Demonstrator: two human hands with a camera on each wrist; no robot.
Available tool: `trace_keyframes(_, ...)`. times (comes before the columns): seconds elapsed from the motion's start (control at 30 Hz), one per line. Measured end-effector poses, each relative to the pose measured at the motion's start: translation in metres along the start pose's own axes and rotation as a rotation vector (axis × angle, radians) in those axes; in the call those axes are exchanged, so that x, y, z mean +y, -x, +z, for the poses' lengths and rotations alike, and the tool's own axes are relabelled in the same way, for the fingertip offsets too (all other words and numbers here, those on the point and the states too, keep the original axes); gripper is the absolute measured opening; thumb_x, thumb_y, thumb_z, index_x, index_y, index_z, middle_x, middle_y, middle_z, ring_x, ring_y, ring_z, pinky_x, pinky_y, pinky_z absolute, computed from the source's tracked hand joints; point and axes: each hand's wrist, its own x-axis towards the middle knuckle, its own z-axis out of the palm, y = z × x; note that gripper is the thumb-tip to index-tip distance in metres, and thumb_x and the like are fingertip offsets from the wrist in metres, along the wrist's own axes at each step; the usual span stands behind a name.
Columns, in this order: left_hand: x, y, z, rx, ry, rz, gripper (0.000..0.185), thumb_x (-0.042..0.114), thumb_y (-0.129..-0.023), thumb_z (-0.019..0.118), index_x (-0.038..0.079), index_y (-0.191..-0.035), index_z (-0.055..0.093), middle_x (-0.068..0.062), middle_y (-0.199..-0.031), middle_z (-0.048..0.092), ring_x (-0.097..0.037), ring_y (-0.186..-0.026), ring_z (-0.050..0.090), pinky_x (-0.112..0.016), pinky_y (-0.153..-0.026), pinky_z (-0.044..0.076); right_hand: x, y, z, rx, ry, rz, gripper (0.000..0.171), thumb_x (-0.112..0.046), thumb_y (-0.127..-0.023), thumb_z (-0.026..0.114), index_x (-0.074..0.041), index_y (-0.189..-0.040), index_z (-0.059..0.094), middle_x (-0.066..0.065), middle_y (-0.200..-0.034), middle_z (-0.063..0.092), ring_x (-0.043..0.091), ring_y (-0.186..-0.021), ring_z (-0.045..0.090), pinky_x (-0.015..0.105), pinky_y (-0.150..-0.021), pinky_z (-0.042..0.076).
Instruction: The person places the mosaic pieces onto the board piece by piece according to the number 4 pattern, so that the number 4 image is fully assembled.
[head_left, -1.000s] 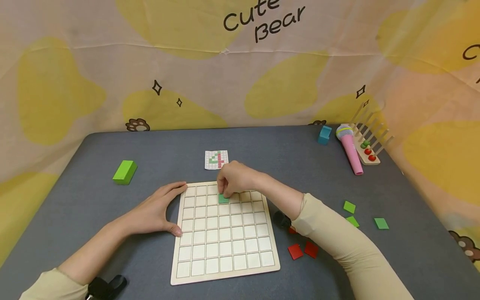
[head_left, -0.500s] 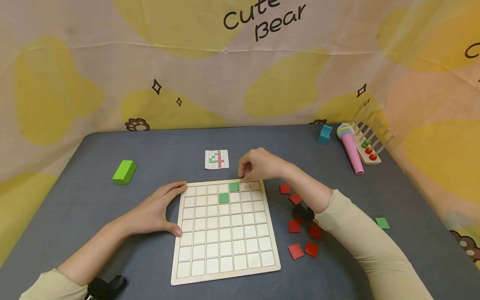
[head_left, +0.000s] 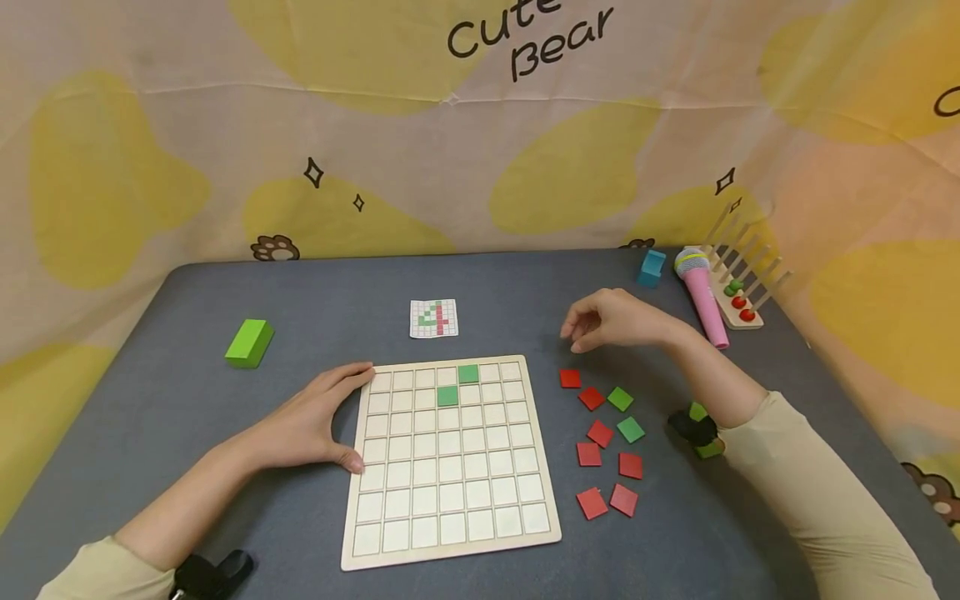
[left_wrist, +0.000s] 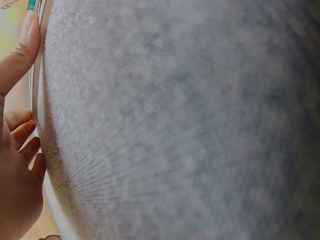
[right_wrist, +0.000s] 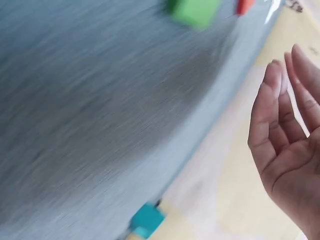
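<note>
Head view, left hand: the left hand (head_left: pixel 311 425) lies flat on the grey table (head_left: pixel 525 283), fingers straight and relaxed, thumb and fingertips touching the left edge of the wooden grid board (head_left: pixel 450 462); it grasps nothing.
Head view, right hand: the right hand (head_left: pixel 611 321) hangs above the table, right of the board and just beyond the loose tiles, fingers loosely curled and holding nothing.
Head view, tiles: two green tiles (head_left: pixel 457 385) sit in cells near the board's top edge, meeting corner to corner. Loose red tiles (head_left: pixel 600 433) and loose green tiles (head_left: pixel 625 414) lie scattered just right of the board.
Head view, pattern card: a small card (head_left: pixel 433 318) printed with a green and red grid figure lies just beyond the board's far edge.
Left wrist view: the thumb (left_wrist: pixel 17 55) and curled-in fingers rest against the board's edge; most of the frame is blurred grey table.
Right wrist view: the palm (right_wrist: pixel 287 150) is open, fingers relaxed and empty; a green tile and a red one show blurred at the top edge.
Doing it well: a judgement only: keep the left hand bracing the board, pinch one loose tile by its edges, check its cell against the card, and lower it flat.
Writing: the backdrop (head_left: pixel 150 167) reads "Cute Bear".
Other things: a green block (head_left: pixel 250 343), a teal block (head_left: pixel 649 268), a pink toy microphone (head_left: pixel 701 300), a peg rack (head_left: pixel 738 287).
</note>
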Motion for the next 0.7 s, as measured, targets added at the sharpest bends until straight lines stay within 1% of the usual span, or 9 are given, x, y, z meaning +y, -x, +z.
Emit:
trace_keyframes(0.1, -0.001, 0.0, 0.0, -0.001, -0.002, -0.005, 0.125, 0.07, -0.056, 0.082, 0.007, -0.153, 0.035, -0.012, -0.159, 0.031, -0.037, -0.144, 0.033, -0.06, -0.109, 0.036, 0.015, 0.009, -0.003, -0.056, -0.024, 0.005, 0.023, -0.015, -0.082, 0.079, -0.007, -0.103, 0.073, 0.004, -0.091, 0.073, 0.011, -0.082, 0.067, 0.022, -0.074, 0.054)
trace_keyframes(0.2, -0.001, 0.001, 0.0, -0.001, -0.005, -0.004, 0.125, 0.071, -0.056, 0.082, 0.007, -0.153, 0.035, -0.012, -0.159, 0.031, -0.037, -0.144, 0.033, -0.06, -0.109, 0.037, 0.027, 0.017, -0.006, -0.133, -0.055, 0.016, 0.026, -0.015, -0.082, 0.079, -0.007, -0.106, 0.072, 0.007, -0.095, 0.072, 0.011, -0.083, 0.065, 0.022, -0.076, 0.054)
trace_keyframes(0.33, -0.001, 0.001, 0.0, -0.004, -0.005, 0.002, 0.124, 0.072, -0.057, 0.08, 0.007, -0.153, 0.035, -0.013, -0.159, 0.031, -0.038, -0.143, 0.033, -0.06, -0.108, 0.037, 0.038, 0.026, -0.007, -0.239, -0.112, 0.024, 0.028, -0.012, -0.082, 0.078, -0.004, -0.109, 0.07, 0.014, -0.098, 0.07, 0.011, -0.084, 0.063, 0.023, -0.077, 0.054)
trace_keyframes(0.4, -0.001, 0.001, 0.0, -0.005, -0.003, 0.001, 0.124, 0.072, -0.057, 0.08, 0.007, -0.153, 0.035, -0.013, -0.159, 0.031, -0.038, -0.143, 0.033, -0.06, -0.108, 0.037, 0.042, 0.029, -0.007, -0.278, -0.125, 0.021, 0.028, -0.011, -0.081, 0.078, -0.004, -0.108, 0.071, 0.015, -0.098, 0.069, 0.011, -0.084, 0.062, 0.023, -0.077, 0.054)
trace_keyframes(0.57, 0.001, 0.001, 0.0, -0.006, 0.002, 0.001, 0.124, 0.072, -0.057, 0.08, 0.007, -0.152, 0.035, -0.013, -0.159, 0.031, -0.038, -0.143, 0.033, -0.06, -0.109, 0.036, 0.049, 0.036, -0.007, -0.323, -0.129, 0.016, 0.029, -0.011, -0.078, 0.082, -0.006, -0.105, 0.073, 0.014, -0.098, 0.066, 0.016, -0.089, 0.057, 0.023, -0.077, 0.052)
trace_keyframes(0.7, 0.001, 0.001, -0.001, -0.003, 0.005, 0.004, 0.124, 0.071, -0.057, 0.081, 0.006, -0.152, 0.036, -0.013, -0.159, 0.032, -0.039, -0.143, 0.033, -0.06, -0.109, 0.036, 0.051, 0.039, -0.006, -0.345, -0.145, 0.006, 0.031, -0.01, -0.076, 0.082, -0.006, -0.106, 0.073, 0.015, -0.099, 0.063, 0.021, -0.09, 0.053, 0.023, -0.076, 0.05)
